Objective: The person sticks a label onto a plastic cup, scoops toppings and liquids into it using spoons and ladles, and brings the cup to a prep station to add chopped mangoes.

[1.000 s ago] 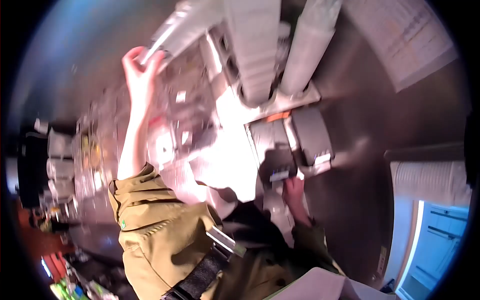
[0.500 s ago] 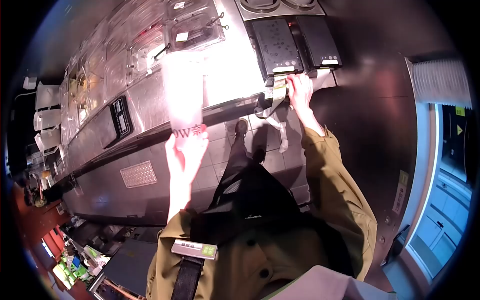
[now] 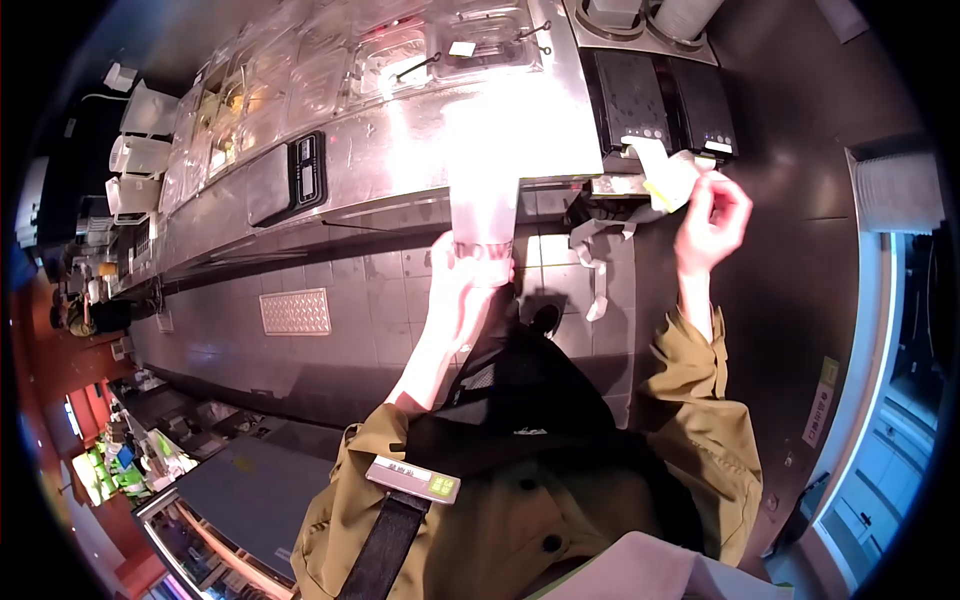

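Note:
A tall, translucent cup [image 3: 483,215] with dark print near its base is gripped by my left hand [image 3: 462,295], fingers wrapped around the lower end. Glare washes out its upper part, over the counter edge. To the right, my right hand [image 3: 712,222] is closed in a pinch on the end of a pale label [image 3: 672,183]. That label stretches from the front of a black label printer [image 3: 632,92]. The fingertips' exact hold is partly hidden. A loose backing strip [image 3: 590,262] hangs below the printer.
A second black printer [image 3: 703,105] stands beside the first. On the steel counter [image 3: 385,155] are clear-lidded food containers [image 3: 490,35] and a dark scale-like device [image 3: 307,168]. Cups sit in round holders [image 3: 680,30] behind the printers. Another person [image 3: 85,312] is far left.
My right hand has moved away from the printer front, to the right, drawing the label out. The cup stays in my left hand. The view has shifted left.

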A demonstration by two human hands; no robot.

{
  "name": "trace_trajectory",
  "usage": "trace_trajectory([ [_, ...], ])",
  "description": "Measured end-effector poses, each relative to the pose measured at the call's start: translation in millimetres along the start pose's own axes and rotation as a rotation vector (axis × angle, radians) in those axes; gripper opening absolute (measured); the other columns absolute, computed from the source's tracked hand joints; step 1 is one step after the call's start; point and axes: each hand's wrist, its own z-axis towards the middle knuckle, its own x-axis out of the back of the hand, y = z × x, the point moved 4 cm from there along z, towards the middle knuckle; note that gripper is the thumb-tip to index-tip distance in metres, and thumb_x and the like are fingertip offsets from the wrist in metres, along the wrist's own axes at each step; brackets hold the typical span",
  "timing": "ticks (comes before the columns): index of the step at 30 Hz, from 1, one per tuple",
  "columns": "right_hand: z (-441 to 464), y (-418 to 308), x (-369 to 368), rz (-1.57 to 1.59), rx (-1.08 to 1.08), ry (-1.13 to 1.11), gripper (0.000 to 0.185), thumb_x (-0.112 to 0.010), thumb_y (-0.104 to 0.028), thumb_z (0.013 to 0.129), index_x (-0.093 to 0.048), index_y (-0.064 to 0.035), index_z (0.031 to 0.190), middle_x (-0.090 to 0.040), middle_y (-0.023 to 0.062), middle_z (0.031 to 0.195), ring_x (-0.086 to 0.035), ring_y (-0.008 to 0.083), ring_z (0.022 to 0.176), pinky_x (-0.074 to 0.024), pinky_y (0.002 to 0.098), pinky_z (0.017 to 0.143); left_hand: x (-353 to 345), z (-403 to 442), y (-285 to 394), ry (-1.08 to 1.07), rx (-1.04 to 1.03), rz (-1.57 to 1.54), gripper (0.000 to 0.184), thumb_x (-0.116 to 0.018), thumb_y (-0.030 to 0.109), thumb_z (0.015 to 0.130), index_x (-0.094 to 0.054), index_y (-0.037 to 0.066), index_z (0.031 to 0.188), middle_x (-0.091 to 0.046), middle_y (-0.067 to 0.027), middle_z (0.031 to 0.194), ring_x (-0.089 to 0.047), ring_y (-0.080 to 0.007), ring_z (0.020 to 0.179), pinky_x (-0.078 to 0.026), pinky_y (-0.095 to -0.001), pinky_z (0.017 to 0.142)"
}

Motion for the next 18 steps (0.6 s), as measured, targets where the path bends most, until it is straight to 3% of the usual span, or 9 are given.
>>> trace_trajectory([
  [2, 10.4, -40.8, -12.8, 0.251, -0.388, 0.027, 0.018, -0.053, 0.005, 0.077, -0.049, 0.0007, 0.093, -0.054, 0.0049, 0.080, -0.051, 0.0094, 0.063, -0.0435, 0.0201, 0.060, -10.9, -8.7, 20.1, 0.132, -0.517, 0.697, 0.059, -0.063, 0.013, 0.072, -0.033, 0.002, 0.122, -0.036, -0.0148, 0.120, -0.044, -0.0224, 0.105, -0.038, -0.0342, 0.089],
  [3, 6.9, -49.8, -22.8, 0.187, -0.381, -0.145, 0.022, -0.055, 0.004, 0.076, -0.047, 0.0003, 0.097, -0.054, 0.0055, 0.083, -0.052, 0.0093, 0.070, -0.0440, 0.0201, 0.064, -4.6, -3.8, 19.2, 0.157, -0.518, 0.663, 0.065, -0.064, 0.002, 0.069, -0.030, 0.002, 0.124, -0.037, -0.0134, 0.120, -0.039, -0.0204, 0.110, -0.034, -0.0336, 0.091],
  [4, 0.4, -57.2, -33.8, 0.122, -0.373, -0.315, 0.028, -0.058, 0.002, 0.076, -0.046, 0.0000, 0.101, -0.055, 0.0061, 0.086, -0.054, 0.0093, 0.077, -0.0446, 0.0201, 0.068, -2.6, -4.9, 20.9, 0.185, -0.562, 0.761, 0.066, -0.064, 0.002, 0.069, -0.029, 0.001, 0.125, -0.036, -0.0134, 0.120, -0.039, -0.0208, 0.110, -0.034, -0.0337, 0.091],
  [6, -27.6, -52.4, -68.9, 0.580, -0.633, -0.389, 0.037, -0.061, 0.004, 0.072, -0.045, 0.0003, 0.105, -0.054, 0.0055, 0.086, -0.054, 0.0084, 0.076, -0.0446, 0.0202, 0.067, -1.4, -6.8, 22.4, 0.245, -0.643, 0.958, 0.067, -0.063, 0.001, 0.069, -0.028, 0.001, 0.126, -0.036, -0.0134, 0.121, -0.039, -0.0216, 0.110, -0.034, -0.0339, 0.092],
  [7, -31.9, -67.4, -82.5, 0.554, -0.608, -0.432, 0.039, -0.062, 0.005, 0.070, -0.045, 0.0005, 0.105, -0.053, 0.0049, 0.085, -0.053, 0.0081, 0.075, -0.0446, 0.0199, 0.067, 1.1, -7.3, 21.9, 0.239, -0.633, 0.947, 0.072, -0.067, 0.011, 0.067, -0.027, -0.001, 0.126, -0.034, -0.0161, 0.118, -0.035, -0.0247, 0.112, -0.028, -0.0368, 0.095],
  [10, -43.7, -87.6, -114.2, 0.479, -0.598, -0.547, 0.041, -0.063, 0.009, 0.068, -0.044, 0.0013, 0.103, -0.053, 0.0043, 0.083, -0.052, 0.0077, 0.073, -0.0449, 0.0192, 0.067, 4.7, -13.9, 23.4, 0.339, -0.691, 1.056, 0.071, -0.066, 0.008, 0.067, -0.027, 0.002, 0.127, -0.037, -0.0130, 0.119, -0.040, -0.0212, 0.108, -0.034, -0.0330, 0.091],
  [14, -57.1, -85.9, -129.4, 0.544, -0.650, -0.580, 0.040, -0.062, 0.005, 0.071, -0.044, 0.0003, 0.105, -0.054, 0.0059, 0.084, -0.054, 0.0093, 0.077, -0.0449, 0.0205, 0.069, 10.5, -15.5, 25.5, 0.272, -0.369, 0.579, 0.062, -0.061, 0.016, 0.073, -0.030, 0.002, 0.124, -0.045, -0.0116, 0.109, -0.049, -0.0216, 0.095, -0.042, -0.0306, 0.081],
  [15, -59.3, -81.9, -131.7, 0.585, -0.677, -0.593, 0.039, -0.062, 0.005, 0.071, -0.044, 0.0002, 0.106, -0.055, 0.0062, 0.084, -0.054, 0.0097, 0.078, -0.0449, 0.0208, 0.070, 14.2, -4.9, 27.3, 0.045, -0.313, 0.257, 0.053, -0.056, 0.017, 0.077, -0.032, 0.003, 0.122, -0.048, -0.0109, 0.107, -0.053, -0.0219, 0.089, -0.046, -0.0315, 0.074],
  [18, -64.6, -83.7, -141.2, 0.648, -0.726, -0.647, 0.038, -0.061, 0.004, 0.072, -0.044, 0.0007, 0.106, -0.055, 0.0073, 0.087, -0.054, 0.0108, 0.082, -0.0444, 0.0217, 0.072, 26.9, -13.0, 27.0, -0.031, 0.033, -0.099, 0.049, -0.053, 0.015, 0.077, -0.033, 0.004, 0.120, -0.047, -0.0120, 0.108, -0.053, -0.0225, 0.088, -0.046, -0.0341, 0.076],
])
